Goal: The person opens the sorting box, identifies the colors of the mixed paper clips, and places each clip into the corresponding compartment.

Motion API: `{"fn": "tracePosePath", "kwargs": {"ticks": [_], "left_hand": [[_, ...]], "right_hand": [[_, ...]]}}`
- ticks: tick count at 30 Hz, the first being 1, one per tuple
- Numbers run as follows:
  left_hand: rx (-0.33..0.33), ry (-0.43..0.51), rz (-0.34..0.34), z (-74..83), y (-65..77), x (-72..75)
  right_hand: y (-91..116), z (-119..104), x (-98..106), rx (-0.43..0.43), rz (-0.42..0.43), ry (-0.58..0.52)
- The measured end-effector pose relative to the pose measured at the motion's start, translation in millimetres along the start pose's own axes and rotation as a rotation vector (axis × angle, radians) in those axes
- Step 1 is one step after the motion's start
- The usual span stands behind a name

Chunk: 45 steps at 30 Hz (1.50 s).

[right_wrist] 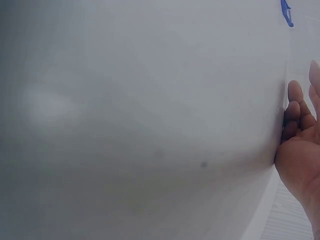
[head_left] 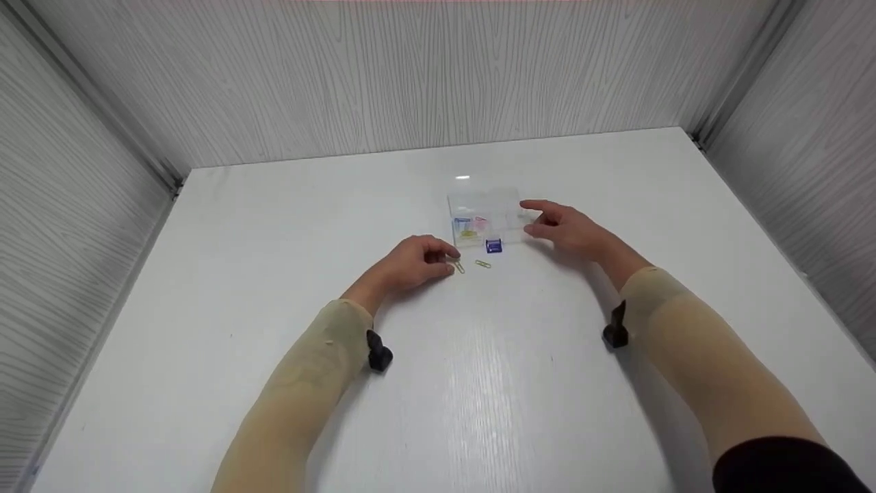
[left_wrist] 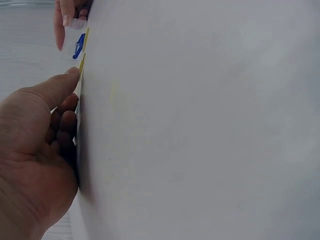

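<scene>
A clear plastic box (head_left: 483,203) with compartments lies on the white table. Blue (head_left: 462,221), pink (head_left: 481,223) and yellow clips (head_left: 469,233) show in its left part. My left hand (head_left: 415,263) is low at the box's near left corner, thumb and index finger apart beside a yellow paper clip (head_left: 460,268). In the left wrist view, the thumb tip is right at that paper clip (left_wrist: 82,64). A second yellow paper clip (head_left: 483,263) lies to its right, near a small blue clip (head_left: 494,246) at the box's front edge. My right hand (head_left: 569,229) reaches the box's right side with thumb and index finger spread.
The white table (head_left: 472,383) extends toward me and to both sides. Grey wood-grain panels (head_left: 410,75) stand behind it and at left and right. A black wrist mount (head_left: 378,352) sits on the left forearm, another (head_left: 615,335) on the right.
</scene>
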<state>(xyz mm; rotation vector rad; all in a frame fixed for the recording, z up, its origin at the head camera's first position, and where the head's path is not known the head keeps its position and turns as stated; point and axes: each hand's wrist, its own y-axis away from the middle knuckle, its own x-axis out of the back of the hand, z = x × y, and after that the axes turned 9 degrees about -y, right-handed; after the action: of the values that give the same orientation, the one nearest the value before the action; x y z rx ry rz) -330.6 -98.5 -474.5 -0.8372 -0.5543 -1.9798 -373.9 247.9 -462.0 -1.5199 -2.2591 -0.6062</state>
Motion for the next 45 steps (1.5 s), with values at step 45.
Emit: {"fn": "tracePosePath", "kwargs": {"ticks": [45], "left_hand": [[0.005, -0.045, -0.026, 3.9, -3.1, -1.3]], "right_hand": [[0.8, -3.0, 0.2, 0.001, -0.005, 0.025]]}}
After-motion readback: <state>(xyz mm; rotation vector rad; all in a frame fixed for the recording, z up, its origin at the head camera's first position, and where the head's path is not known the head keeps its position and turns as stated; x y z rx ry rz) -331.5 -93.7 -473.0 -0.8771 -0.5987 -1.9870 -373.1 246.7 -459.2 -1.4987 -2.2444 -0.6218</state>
